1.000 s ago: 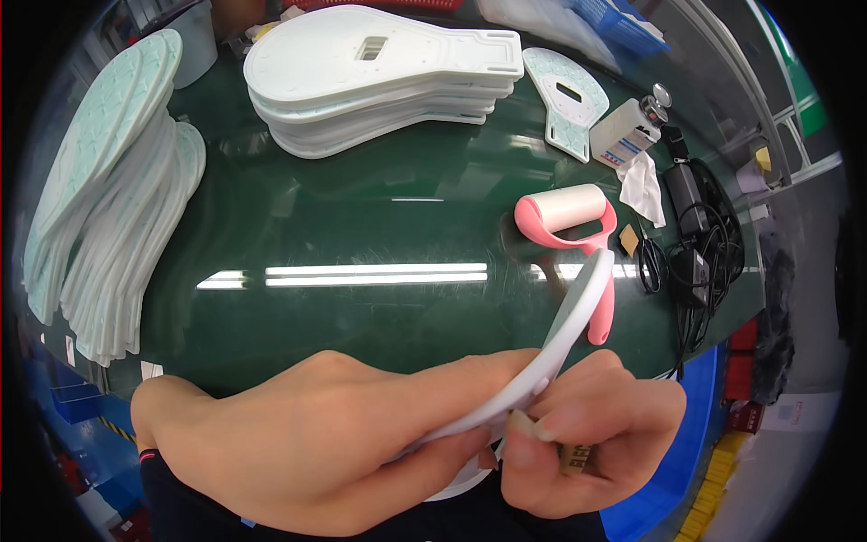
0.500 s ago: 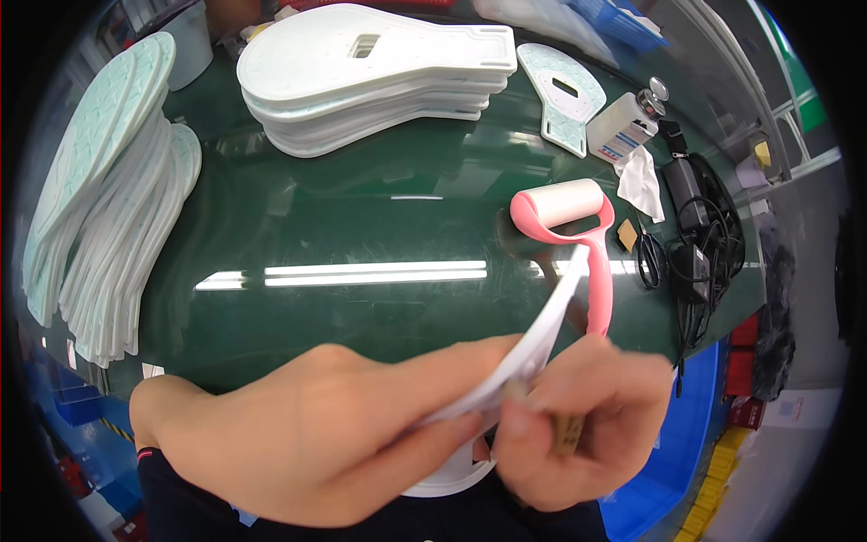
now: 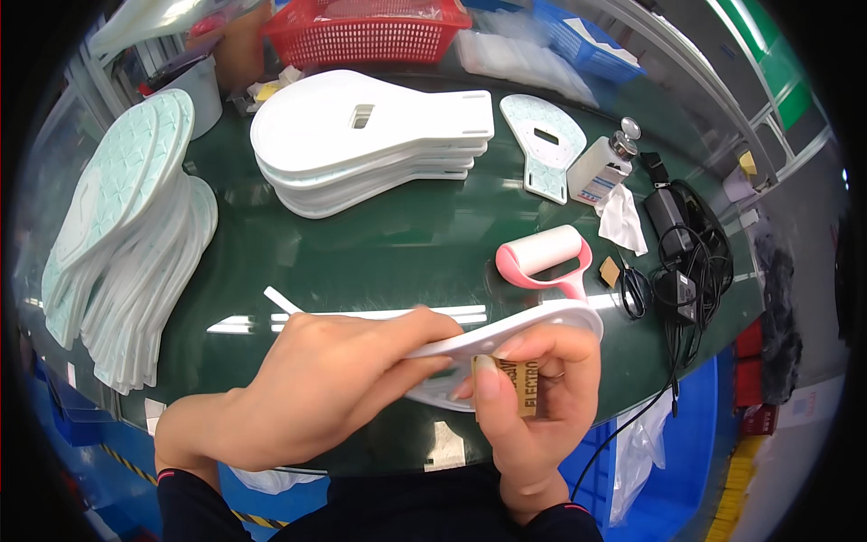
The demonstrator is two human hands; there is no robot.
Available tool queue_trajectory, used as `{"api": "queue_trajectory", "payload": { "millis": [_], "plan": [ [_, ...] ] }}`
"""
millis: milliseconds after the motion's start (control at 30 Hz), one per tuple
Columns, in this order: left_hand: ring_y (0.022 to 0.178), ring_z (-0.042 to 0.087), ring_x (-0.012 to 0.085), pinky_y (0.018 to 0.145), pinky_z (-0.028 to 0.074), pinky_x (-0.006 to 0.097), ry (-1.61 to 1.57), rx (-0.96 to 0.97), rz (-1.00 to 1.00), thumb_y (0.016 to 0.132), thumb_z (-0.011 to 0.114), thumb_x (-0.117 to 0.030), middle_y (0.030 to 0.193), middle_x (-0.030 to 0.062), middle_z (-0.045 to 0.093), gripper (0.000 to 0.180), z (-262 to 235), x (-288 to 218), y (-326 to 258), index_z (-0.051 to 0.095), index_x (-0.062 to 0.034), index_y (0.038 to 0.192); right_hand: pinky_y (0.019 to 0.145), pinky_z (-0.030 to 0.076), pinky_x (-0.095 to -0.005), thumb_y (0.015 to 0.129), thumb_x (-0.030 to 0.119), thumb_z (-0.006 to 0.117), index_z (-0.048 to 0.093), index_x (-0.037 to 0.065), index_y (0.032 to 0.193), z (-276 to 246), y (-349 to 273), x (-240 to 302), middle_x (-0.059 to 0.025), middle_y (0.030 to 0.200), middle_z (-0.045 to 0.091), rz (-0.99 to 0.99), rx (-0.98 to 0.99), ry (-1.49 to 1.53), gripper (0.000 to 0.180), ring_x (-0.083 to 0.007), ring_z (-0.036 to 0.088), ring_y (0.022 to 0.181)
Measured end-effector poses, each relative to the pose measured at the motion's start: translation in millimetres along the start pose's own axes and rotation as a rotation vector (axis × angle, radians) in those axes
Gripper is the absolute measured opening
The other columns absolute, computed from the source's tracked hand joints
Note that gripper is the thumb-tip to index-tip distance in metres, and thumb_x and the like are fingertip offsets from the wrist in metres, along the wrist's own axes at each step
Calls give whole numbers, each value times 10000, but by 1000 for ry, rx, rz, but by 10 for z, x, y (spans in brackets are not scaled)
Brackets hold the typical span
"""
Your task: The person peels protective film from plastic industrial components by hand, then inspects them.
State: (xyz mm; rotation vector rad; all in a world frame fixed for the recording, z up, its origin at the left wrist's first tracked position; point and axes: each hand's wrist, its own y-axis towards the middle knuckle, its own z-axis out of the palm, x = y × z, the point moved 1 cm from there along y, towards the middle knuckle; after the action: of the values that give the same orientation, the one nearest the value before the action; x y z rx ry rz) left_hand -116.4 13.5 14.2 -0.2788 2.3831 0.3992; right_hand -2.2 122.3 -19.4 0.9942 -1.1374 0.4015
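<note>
My left hand (image 3: 316, 388) is closed on a white paddle-shaped plastic panel (image 3: 551, 316), its thumb and fingers on either face. The panel is held tilted, nearly edge-on, over the front of the table, and its narrow end shows beyond my left wrist. In my right hand (image 3: 551, 379) is a small folded piece of tan sandpaper (image 3: 526, 393) with print on its back, pinched at the panel's near edge. My right fingers also touch the panel. Just beyond it lies a pink-handled roller (image 3: 546, 253), its handle partly hidden by the panel.
White panels (image 3: 316, 117) are stacked at the back; a fanned pile of pale green-and-white ones (image 3: 135, 235) lies left. A single panel (image 3: 545, 149), pump bottle (image 3: 603, 167), tissue (image 3: 621, 219) and black cables (image 3: 700, 280) lie right. Red basket (image 3: 361, 41) at the back; blue bin (image 3: 691, 434) below.
The view has tilted up, showing more of the back of the table. The panel has turned from steeply upright to flatter, and my right hand with the sandpaper has shifted along with it.
</note>
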Motion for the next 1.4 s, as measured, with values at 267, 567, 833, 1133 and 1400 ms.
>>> {"api": "queue_trajectory", "payload": {
  "millis": [267,567,833,1133,1400],
  "plan": [
    [541,560,175,484,421,235,-171,-176,100,660,592,-15,702,100,602,175,-126,-177,-31,588,16,832,546,389,-189,676,-70,584,433,-15,905,27,64,162,-90,755,518,-87,19,83,280,-90,490,612],
    [444,516,131,414,374,205,-336,-161,48,633,577,-37,633,78,609,154,-107,-246,-78,596,11,778,482,414,-218,693,-22,523,357,29,852,157,76,206,-75,559,475,-277,-70,166,235,-128,490,450],
    [430,515,115,389,384,191,-234,-163,65,641,574,-48,618,75,608,177,-52,-215,-125,583,18,805,511,420,-223,669,-52,537,361,27,848,-9,203,248,-78,577,481,-307,370,-70,262,-143,504,483],
    [444,540,132,411,409,197,-341,-143,112,655,544,1,629,120,602,169,-25,-200,-109,562,52,815,536,388,-196,648,-93,534,367,1,873,-37,208,327,-63,584,463,-284,379,-86,296,-121,475,497],
    [459,544,132,413,404,201,-354,-210,59,650,562,-21,616,123,596,172,23,-227,-108,563,57,803,518,351,-182,632,-115,538,382,-10,856,-21,160,254,-72,613,470,-292,311,-98,292,-106,460,512]
  ]
}}
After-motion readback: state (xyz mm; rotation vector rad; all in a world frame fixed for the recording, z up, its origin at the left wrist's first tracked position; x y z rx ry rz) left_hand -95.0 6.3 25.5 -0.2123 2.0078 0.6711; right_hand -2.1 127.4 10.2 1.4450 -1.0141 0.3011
